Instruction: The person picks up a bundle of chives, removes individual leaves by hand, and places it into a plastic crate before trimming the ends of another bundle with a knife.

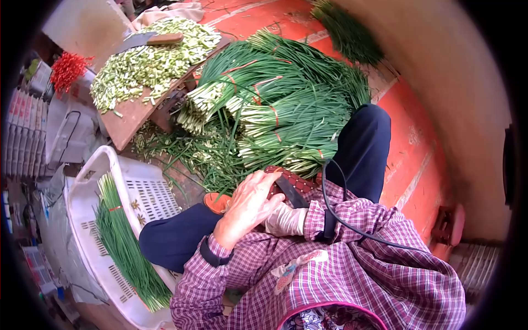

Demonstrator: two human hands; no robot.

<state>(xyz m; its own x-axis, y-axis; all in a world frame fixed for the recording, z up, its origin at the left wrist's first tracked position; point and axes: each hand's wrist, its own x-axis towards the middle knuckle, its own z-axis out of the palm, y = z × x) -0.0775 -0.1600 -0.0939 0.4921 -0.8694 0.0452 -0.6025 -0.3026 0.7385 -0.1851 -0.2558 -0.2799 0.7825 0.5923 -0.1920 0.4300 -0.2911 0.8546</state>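
My left hand (247, 203) is bare and lies over my lap, its thumb apart from the stretched fingers; nothing shows in its grip. Beside and partly under it is my right hand (285, 220) in a pale glove, its fingers hidden. A dark strap-like piece (291, 192) and a dark red patterned cloth (301, 181) lie just beyond the hands. Bundles of green stalks (291, 110) tied with red bands are heaped in front, with loose green trimmings (203, 159) nearby.
A wooden board (124, 124) at upper left carries chopped pale stalks (159, 60) and a knife (164, 38). On the left, a white basket (115, 157) holds a tied green bundle (129, 253). More green stalks (349, 33) lie by the wall at the top right.
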